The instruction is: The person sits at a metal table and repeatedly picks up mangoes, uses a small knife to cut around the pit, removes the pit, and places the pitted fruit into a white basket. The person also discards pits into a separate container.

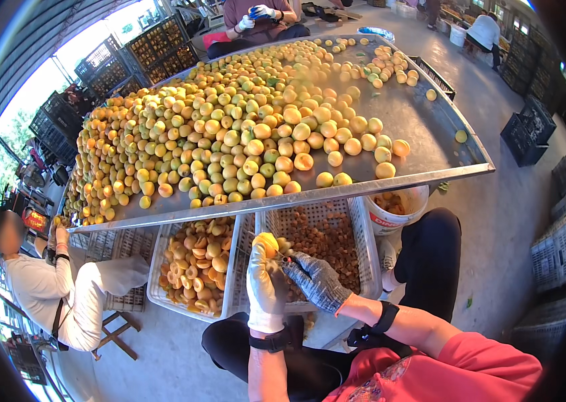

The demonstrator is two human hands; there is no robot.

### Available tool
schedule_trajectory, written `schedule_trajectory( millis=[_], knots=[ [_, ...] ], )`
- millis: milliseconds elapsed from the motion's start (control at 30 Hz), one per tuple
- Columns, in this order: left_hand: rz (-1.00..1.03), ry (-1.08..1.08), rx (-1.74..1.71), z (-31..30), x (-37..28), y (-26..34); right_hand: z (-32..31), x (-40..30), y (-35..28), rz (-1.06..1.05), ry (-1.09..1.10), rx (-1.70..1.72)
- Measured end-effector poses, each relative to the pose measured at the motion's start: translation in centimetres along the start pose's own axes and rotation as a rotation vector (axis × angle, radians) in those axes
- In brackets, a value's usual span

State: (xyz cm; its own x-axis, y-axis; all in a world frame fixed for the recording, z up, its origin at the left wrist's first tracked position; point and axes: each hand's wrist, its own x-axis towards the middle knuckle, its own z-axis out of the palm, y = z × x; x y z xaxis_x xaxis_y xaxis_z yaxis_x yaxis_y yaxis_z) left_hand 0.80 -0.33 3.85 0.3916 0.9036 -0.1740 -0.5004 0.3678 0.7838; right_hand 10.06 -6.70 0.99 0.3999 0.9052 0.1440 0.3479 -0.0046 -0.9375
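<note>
My left hand [266, 289], in a white glove, holds a yellow apricot [265, 243] upright near its fingertips. Close beside it, my right hand [317, 282], in a grey knitted glove, grips a small thin tool [287, 260] with a red part showing. The tool's tip points toward the apricot; whether it touches the flesh I cannot tell. Both hands are above a white plastic crate [369, 251] of brown apricot stones [330, 241]. To its left, another white crate [155, 281] holds halved apricots [197, 261].
A rimmed metal table [428, 135] bears a large heap of whole apricots [202, 130]. Under its edge stands a white bucket [408, 203] with fruit pieces. A person [47, 286] sits at left, another [258, 20] across the table. Black crates [529, 130] stand at right.
</note>
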Motion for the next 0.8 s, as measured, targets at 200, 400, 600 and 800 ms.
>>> schedule_trajectory(
  millis=[200,400,600,800],
  knots=[
    [0.048,0.046,-0.082,0.7,0.5,-0.2,0.3,-0.1,0.4,-0.007,-0.006,-0.122],
    [-0.117,0.075,-0.041,0.3,0.5,-0.2,0.1,-1.1,1.3,-0.028,0.036,-0.157],
    [0.087,-0.083,0.208,0.0,0.4,1.9,-1.9,0.5,-1.3,0.071,-0.091,-0.007],
    [-0.075,-0.104,-0.190,0.4,0.5,-0.6,-1.2,-0.4,-0.5,-0.033,0.054,-0.026]
  ],
)
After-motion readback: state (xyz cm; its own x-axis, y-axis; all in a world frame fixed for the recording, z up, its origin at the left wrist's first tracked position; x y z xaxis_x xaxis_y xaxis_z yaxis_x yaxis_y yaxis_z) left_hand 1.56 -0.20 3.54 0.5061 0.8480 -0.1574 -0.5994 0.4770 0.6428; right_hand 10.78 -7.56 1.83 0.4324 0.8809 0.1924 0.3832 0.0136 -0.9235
